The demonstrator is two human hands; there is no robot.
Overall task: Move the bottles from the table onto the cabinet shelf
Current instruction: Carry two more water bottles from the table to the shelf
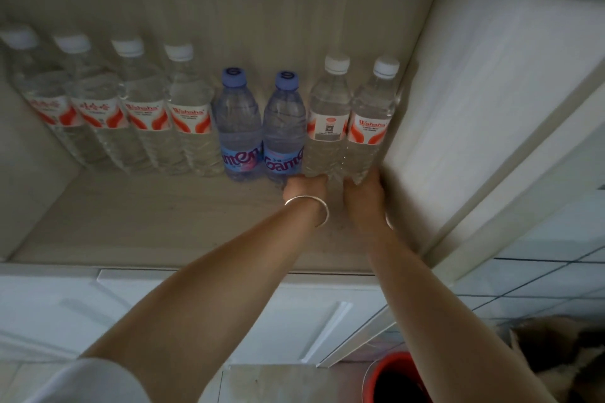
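A row of water bottles stands at the back of the cabinet shelf (163,216). Several clear bottles with white caps and red labels (186,111) fill the left, then come two blue bottles with purple caps (240,127). At the right end stand two more clear bottles. My left hand (306,188) grips the base of the left one (327,114). My right hand (365,193) grips the base of the right one (371,118), close to the cabinet's side wall. The fingers of both hands are hidden behind the bottles.
The cabinet's right side wall (458,108) and an open white door (540,157) rise beside my right arm. White lower cabinet doors (131,298) lie below the shelf. A red bucket (396,379) stands on the tiled floor at lower right.
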